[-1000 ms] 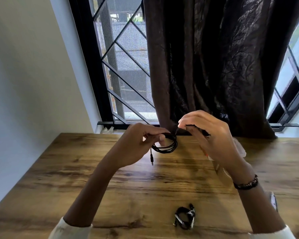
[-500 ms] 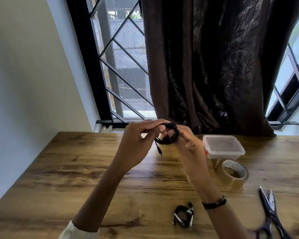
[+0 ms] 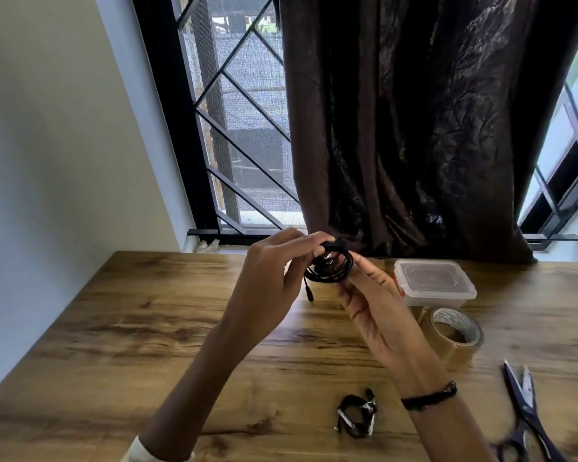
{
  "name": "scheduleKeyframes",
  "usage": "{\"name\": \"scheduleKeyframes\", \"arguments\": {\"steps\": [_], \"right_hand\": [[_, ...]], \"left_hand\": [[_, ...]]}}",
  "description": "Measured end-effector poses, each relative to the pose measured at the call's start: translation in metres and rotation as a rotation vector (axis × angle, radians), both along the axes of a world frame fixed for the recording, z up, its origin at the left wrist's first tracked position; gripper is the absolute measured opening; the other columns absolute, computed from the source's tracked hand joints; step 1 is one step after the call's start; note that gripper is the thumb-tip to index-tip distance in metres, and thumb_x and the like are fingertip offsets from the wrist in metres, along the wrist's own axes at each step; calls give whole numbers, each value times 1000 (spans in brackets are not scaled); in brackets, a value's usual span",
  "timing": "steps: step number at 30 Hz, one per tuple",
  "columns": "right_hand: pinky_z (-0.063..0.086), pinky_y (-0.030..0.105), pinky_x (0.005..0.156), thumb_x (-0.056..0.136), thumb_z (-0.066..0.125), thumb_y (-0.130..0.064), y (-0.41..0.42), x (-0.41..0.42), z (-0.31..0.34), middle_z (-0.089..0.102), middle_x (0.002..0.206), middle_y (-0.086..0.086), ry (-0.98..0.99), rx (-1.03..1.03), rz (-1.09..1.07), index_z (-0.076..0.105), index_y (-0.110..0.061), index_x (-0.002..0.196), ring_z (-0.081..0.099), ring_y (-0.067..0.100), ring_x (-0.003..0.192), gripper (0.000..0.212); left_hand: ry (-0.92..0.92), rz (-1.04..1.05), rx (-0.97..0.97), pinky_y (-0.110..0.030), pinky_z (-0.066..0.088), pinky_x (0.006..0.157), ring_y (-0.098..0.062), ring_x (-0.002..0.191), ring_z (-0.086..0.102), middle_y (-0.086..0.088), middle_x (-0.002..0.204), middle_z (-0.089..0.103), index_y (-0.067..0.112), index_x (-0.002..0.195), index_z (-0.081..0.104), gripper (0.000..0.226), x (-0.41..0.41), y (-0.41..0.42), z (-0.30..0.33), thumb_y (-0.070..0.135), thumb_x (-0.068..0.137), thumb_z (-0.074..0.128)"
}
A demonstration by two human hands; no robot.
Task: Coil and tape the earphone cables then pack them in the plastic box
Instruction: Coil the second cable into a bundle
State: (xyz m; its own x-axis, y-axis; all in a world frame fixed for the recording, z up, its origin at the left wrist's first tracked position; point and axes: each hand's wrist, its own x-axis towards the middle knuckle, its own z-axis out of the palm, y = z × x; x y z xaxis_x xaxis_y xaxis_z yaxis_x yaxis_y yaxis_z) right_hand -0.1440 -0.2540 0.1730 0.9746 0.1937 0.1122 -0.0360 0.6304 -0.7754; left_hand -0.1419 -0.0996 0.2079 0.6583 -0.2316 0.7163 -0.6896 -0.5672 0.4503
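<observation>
1. Right now we are holding the coil above the table, left hand pinching its top, right hand cupping it.
2. We are risking loops springing loose while reaching for tape.
3. Its plug is dangling, likely snagging.

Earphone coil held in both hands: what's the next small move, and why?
Probably keep the left hand pinching the coil and send the right hand to the tape roll: the coil looks wound but untaped, its plug dangling.
</observation>
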Motion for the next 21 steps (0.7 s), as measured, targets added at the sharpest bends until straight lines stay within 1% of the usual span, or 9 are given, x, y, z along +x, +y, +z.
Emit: {"name": "scheduleKeyframes", "arguments": {"steps": [3, 6, 8, 11, 13, 14, 16, 19, 21], "right_hand": [[57, 17, 73, 84, 59, -11, -4, -2, 4, 72, 102, 7, 49, 22, 46, 70, -4, 105, 68, 8, 83, 25], [57, 15, 70, 79, 60, -6, -5, -4, 8, 71, 97, 6, 51, 22, 20, 66, -4, 100, 68, 6, 80, 22], [57, 14, 70, 78, 58, -3, -5, -6, 9, 70, 96, 6, 42, 0, 0, 63, -2, 102, 68, 6, 80, 25], [57, 14, 72, 80, 57, -4, -6, -9, 12, 71, 98, 7, 34, -68, -31, 62, 2, 109, 69, 7, 83, 30], [57, 18, 78, 86, 56, -5, -6, -10, 15, 72, 104, 10, 46, -108, -44, 65, 3, 110, 69, 11, 91, 27], [58, 19, 78, 91, 54, -7, -7, -11, 15, 73, 106, 12, 68, -105, -48, 69, 1, 107, 70, 12, 92, 23], [58, 18, 71, 94, 54, -14, -9, -13, 18, 74, 103, 13, 114, -71, -52, 77, -6, 92, 71, 12, 89, 25], [55, 14, 71, 88, 60, -21, -10, -17, 23, 74, 104, 10, 72, -118, -7, 79, -10, 92, 71, 9, 90, 22], [54, 12, 70, 85, 62, -19, -11, -19, 25, 76, 95, 4, 67, -151, 8, 80, -15, 87, 71, 5, 85, 19]], "left_hand": [[-7, 24, -8, -18, 47, 69, -11, 76, 62, -4, 85, 68, 7, 111, 70, 24, -1, 1, 0, 0, 93, 56], [-42, 84, 8, -34, 50, 65, -19, 75, 64, -6, 85, 69, 7, 110, 70, 25, -4, -2, -2, -1, 91, 57], [-60, 104, 20, -37, 52, 64, -21, 76, 65, -6, 87, 69, 6, 110, 70, 27, -6, -6, -4, -3, 88, 57], [-63, 121, 21, -38, 53, 63, -23, 74, 65, -7, 85, 69, 5, 109, 71, 26, -8, -9, -5, 0, 87, 58], [-70, 148, 32, -39, 52, 62, -23, 72, 63, -7, 82, 68, 5, 108, 71, 23, -8, -10, -5, 3, 88, 61], [-75, 161, 37, -38, 51, 63, -23, 72, 63, -8, 82, 68, 4, 108, 71, 22, -8, -10, -4, 4, 88, 61], [-92, 190, 53, -33, 49, 64, -23, 72, 63, -8, 82, 69, 4, 108, 71, 23, -9, -10, -4, 5, 87, 61], [-123, 222, 92, -24, 45, 64, -21, 68, 62, -7, 79, 68, 3, 106, 72, 22, -11, -11, -3, 7, 87, 61], [-137, 236, 107, -20, 41, 63, -20, 66, 60, -6, 77, 67, 4, 104, 72, 21, -12, -13, -4, 7, 87, 61]]}}
